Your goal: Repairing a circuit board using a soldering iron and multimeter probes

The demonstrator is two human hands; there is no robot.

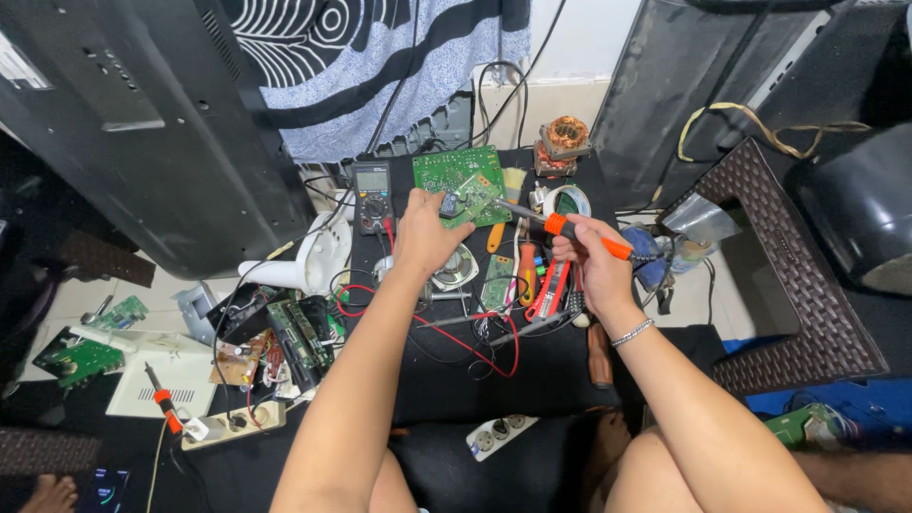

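We see a green circuit board [463, 180] propped at the far middle of the black work mat [532, 366], tilted toward the person, with a small dark blue component [450, 204] at its near-left edge. The left hand [427, 237] is closed on that edge, thumb and fingers pinching around the blue part, holding the board up. The right hand [591, 261] is wrapped in a fist around the orange-and-black handle of a soldering iron [560, 228]. The iron's long axis runs from lower right, at the hand, up-left toward the board, and its metal tip sits just beside the board's near-right edge; we cannot tell if it touches. So the board lies up-left of the right hand and directly at the left hand, which is the nearer one. A multimeter [372, 197] stands just left of the board, red lead [494, 347] looping over the mat. Near the right hand: red-handled pliers [551, 290], an orange screwdriver [527, 271], a tape roll [568, 201]. A copper-wound motor coil [565, 138] sits behind the board. Well apart to the left lie loose boards [290, 332], a second soldering iron [163, 399] and a power strip [233, 423]; another strip [499, 435] lies at the near edge.
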